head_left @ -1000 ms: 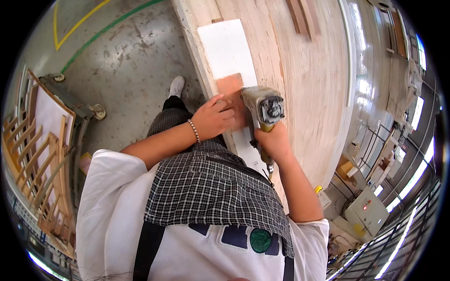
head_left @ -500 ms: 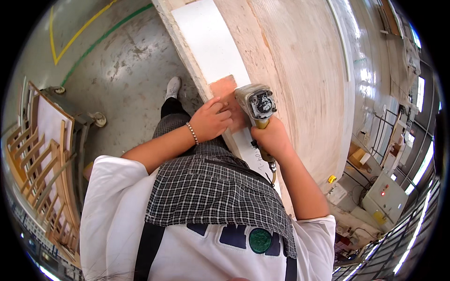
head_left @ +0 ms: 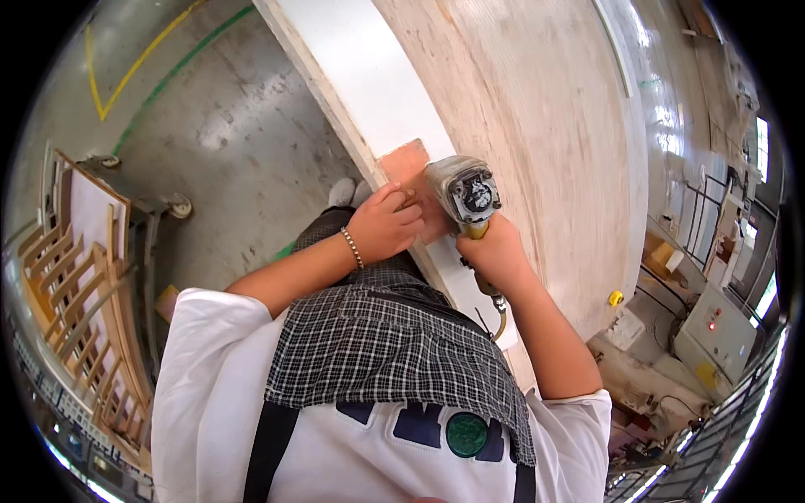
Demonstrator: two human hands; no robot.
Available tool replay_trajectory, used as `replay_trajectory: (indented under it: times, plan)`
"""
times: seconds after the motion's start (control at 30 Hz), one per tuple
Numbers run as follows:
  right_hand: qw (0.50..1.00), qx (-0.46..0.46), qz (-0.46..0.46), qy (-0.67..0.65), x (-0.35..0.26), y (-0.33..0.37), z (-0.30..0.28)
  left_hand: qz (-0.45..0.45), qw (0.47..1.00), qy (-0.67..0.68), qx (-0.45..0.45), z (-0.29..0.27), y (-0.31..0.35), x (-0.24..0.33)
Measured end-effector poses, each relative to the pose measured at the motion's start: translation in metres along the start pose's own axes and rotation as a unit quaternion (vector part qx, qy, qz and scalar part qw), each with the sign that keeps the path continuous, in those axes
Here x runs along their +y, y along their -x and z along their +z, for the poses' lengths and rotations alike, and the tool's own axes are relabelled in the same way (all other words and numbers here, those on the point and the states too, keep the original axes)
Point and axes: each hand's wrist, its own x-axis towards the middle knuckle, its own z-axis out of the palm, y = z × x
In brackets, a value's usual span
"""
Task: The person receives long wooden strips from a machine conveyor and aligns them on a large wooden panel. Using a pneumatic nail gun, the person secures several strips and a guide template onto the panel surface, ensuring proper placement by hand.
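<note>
My right hand (head_left: 496,256) grips the handle of a worn air nail gun (head_left: 465,191) with a hose fitting at its lower end. The nail gun's head is over the right edge of a reddish-brown rectangular piece (head_left: 406,161), which lies on a white strip (head_left: 362,63) along the edge of a wooden panel. My left hand (head_left: 386,225), with a beaded bracelet at the wrist, rests at the near side of that piece. Its fingers are bent together, and what they hold, if anything, is too small to make out. The nail gun hides part of the piece.
The large pale wood panel (head_left: 537,109) stretches away to the right, with a yellow object (head_left: 615,298) by its near right edge. At left stand a wheeled cart and a slatted wooden rack (head_left: 80,293). A control box (head_left: 713,331) is at far right.
My view has shifted slightly, and both hands appear a little lower and to the right. My right hand still holds the nail gun beside the reddish-brown piece. A second shoe now shows.
</note>
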Motion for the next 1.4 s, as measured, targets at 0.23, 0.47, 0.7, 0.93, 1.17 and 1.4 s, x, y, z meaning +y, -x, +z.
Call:
replay_trajectory:
  times: [0.23,0.47,0.7,0.93,1.17,1.4]
  plan:
    - [0.994,-0.044,0.102,0.017,0.033,0.031,-0.002,0.029,0.999,0.016,-0.019,0.024,0.01,0.035]
    - [0.995,-0.039,0.096,0.007,0.07,0.058,-0.005,0.026,1.0,0.015,-0.008,0.046,0.017,0.077]
    - [0.995,-0.029,0.087,0.04,0.126,0.086,0.0,0.025,0.999,0.023,0.005,0.074,0.029,0.121]
    - [0.998,0.003,0.047,0.033,0.191,0.124,0.001,0.057,0.998,0.023,-0.007,0.109,0.043,0.176]
    - [0.998,0.009,0.039,0.043,0.247,0.158,0.003,0.088,0.996,0.021,-0.004,0.141,0.053,0.226]
    - [0.998,0.02,0.05,0.013,0.304,0.198,0.002,0.105,0.994,0.013,-0.021,0.172,0.064,0.282]
